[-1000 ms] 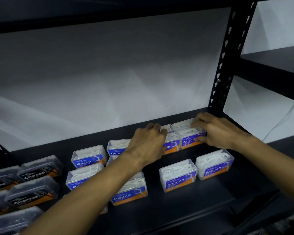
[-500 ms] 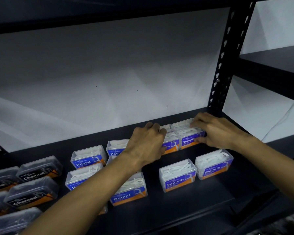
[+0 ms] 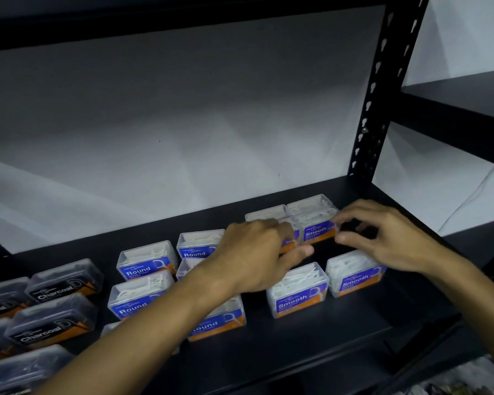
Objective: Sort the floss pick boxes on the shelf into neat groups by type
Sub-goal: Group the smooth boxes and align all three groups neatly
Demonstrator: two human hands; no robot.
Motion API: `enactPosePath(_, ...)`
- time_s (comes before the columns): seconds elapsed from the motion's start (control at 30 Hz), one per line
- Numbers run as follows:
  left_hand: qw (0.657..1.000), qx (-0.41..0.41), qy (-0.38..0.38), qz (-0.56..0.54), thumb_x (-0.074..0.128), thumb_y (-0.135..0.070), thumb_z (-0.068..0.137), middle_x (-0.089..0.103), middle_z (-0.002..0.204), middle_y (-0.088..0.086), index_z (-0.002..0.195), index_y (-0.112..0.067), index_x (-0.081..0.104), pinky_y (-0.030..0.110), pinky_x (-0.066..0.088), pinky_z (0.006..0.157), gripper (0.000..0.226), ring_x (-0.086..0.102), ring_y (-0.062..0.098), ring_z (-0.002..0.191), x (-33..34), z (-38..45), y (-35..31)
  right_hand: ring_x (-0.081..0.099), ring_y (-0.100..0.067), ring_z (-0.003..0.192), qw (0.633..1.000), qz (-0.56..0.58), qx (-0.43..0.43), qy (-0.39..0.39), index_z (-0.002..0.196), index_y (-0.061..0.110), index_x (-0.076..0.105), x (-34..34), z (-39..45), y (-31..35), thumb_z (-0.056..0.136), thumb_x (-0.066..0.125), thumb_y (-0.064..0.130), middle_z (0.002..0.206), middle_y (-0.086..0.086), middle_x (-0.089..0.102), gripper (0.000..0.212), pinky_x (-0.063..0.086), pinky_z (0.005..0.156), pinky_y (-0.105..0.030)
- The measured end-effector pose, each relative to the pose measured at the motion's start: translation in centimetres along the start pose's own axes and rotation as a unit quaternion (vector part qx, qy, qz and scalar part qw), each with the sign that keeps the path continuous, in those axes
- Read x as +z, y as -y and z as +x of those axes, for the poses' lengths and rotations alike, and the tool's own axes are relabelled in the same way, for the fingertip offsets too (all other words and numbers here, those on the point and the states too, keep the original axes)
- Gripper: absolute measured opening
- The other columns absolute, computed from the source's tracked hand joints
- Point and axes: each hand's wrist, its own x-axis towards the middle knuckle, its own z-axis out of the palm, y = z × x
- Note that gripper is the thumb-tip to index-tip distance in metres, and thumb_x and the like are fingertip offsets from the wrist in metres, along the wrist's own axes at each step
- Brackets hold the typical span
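Clear floss pick boxes lie on a black shelf (image 3: 297, 352). Blue-label Round boxes (image 3: 146, 259) sit left of centre. Blue-label Smooth boxes are grouped at the right, some at the back (image 3: 315, 233) and two nearer me (image 3: 297, 289). Dark Charcoal boxes (image 3: 66, 277) fill the far left. My left hand (image 3: 254, 252) lies over the back-left Smooth box (image 3: 265, 210), fingers on top and thumb out in front, so its grip is hidden. My right hand (image 3: 382, 238) hovers with fingers apart, its fingertips at the right end of the back Smooth box.
A black perforated upright (image 3: 374, 109) rises at the shelf's back right corner, close behind my right hand. A white wall backs the shelf. Another black shelf unit (image 3: 462, 104) stands to the right. My left forearm crosses over the Round boxes.
My right hand has slid off the top of the back Smooth box to its right end and spread its fingers. My left thumb has stretched out. The boxes stay put.
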Motion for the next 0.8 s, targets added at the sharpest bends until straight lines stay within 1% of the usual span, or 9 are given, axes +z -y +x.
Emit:
enactPosePath(0.07,0.999,0.004,0.043,-0.011,0.032,-0.075,0.086,0.061,0.116,-0.007,0.129,-0.032,0.049,0.036,0.047,0.082,0.063,0.057,0.015,0.103,0.1,-0.4,-0.6,0.052,-0.003,0.112,0.999,0.036,0.012,0.035,0.113,0.042,0.061,0.0,-1.0,0.0,0.066,0.060,0.072,0.113,0.023,0.055,0.056,0.050,0.088,-0.032)
enactPosePath(0.13,0.996,0.008,0.083,-0.015,0.041,-0.078,0.082,0.060,0.121,-0.008,0.135,-0.033,0.043,0.037,0.047,0.087,0.069,0.056,0.014,0.108,0.2,-0.8,-1.1,0.050,-0.003,0.116,0.996,0.061,0.020,0.056,0.114,0.046,0.060,0.0,-1.9,0.0,0.057,0.071,0.062,0.117,0.026,0.052,0.059,0.048,0.092,-0.028)
enactPosePath(0.23,0.994,0.011,0.105,-0.005,0.055,-0.074,0.076,0.059,0.125,-0.007,0.138,-0.031,0.040,0.038,0.046,0.092,0.077,0.056,0.016,0.111,0.2,-1.3,-1.6,0.048,-0.002,0.118,0.995,0.063,0.024,0.071,0.120,0.051,0.053,0.2,-3.0,-0.2,0.046,0.080,0.065,0.121,0.027,0.048,0.080,0.043,0.095,-0.021)
enactPosePath(0.33,0.995,0.018,0.090,0.030,0.063,-0.063,0.079,0.060,0.123,-0.003,0.135,-0.025,0.039,0.037,0.045,0.085,0.072,0.058,0.020,0.108,0.4,-1.9,-2.1,0.047,0.001,0.119,0.994,0.045,0.037,0.090,0.128,0.055,0.041,0.3,-4.1,-0.5,0.054,0.086,0.050,0.123,0.027,0.046,0.087,0.044,0.096,-0.024)
enactPosePath(0.4,0.995,0.021,0.076,0.056,0.064,-0.054,0.084,0.061,0.120,0.001,0.136,-0.021,0.035,0.036,0.043,0.079,0.068,0.059,0.022,0.104,0.7,-2.3,-2.5,0.048,0.001,0.118,0.996,0.027,0.041,0.079,0.127,0.054,0.038,0.4,-4.8,-0.8,0.062,0.086,0.034,0.122,0.026,0.046,0.084,0.047,0.095,-0.026)
enactPosePath(0.47,0.996,0.016,0.061,0.066,0.063,-0.047,0.087,0.060,0.120,0.003,0.138,-0.019,0.031,0.036,0.043,0.077,0.067,0.059,0.022,0.103,1.1,-2.5,-2.7,0.050,0.001,0.115,0.997,0.013,0.042,0.062,0.123,0.051,0.039,0.7,-5.1,-0.8,0.067,0.084,0.026,0.121,0.026,0.045,0.076,0.050,0.091,-0.026)
enactPosePath(0.6,0.996,-0.010,0.028,0.086,0.059,-0.035,0.091,0.058,0.121,0.007,0.134,-0.015,0.033,0.036,0.041,0.073,0.054,0.057,0.026,0.106,1.9,-2.3,-3.0,0.054,-0.004,0.108,0.999,-0.003,0.012,0.033,0.113,0.042,0.048,1.3,-5.0,-0.7,0.072,0.081,0.018,0.120,0.024,0.044,0.058,0.051,0.085,-0.030)
enactPosePath(0.73,0.993,-0.054,0.021,0.105,0.063,-0.029,0.090,0.048,0.129,0.009,0.135,-0.015,0.037,0.038,0.046,0.080,0.054,0.048,0.026,0.116,2.3,-1.8,-3.0,0.051,0.000,0.108,1.000,-0.027,0.007,0.008,0.117,0.040,0.050,1.9,-4.8,-0.9,0.074,0.078,0.016,0.121,0.026,0.042,0.056,0.050,0.084,-0.028)
enactPosePath(0.8,0.991,-0.074,0.000,0.114,0.067,-0.027,0.086,0.047,0.128,0.010,0.133,-0.014,0.044,0.037,0.048,0.074,0.053,0.046,0.026,0.116,2.7,-1.7,-3.1,0.049,-0.001,0.110,0.997,-0.078,0.000,-0.020,0.122,0.035,0.052,2.3,-4.6,-1.0,0.074,0.079,0.018,0.124,0.021,0.042,0.058,0.052,0.079,-0.029)
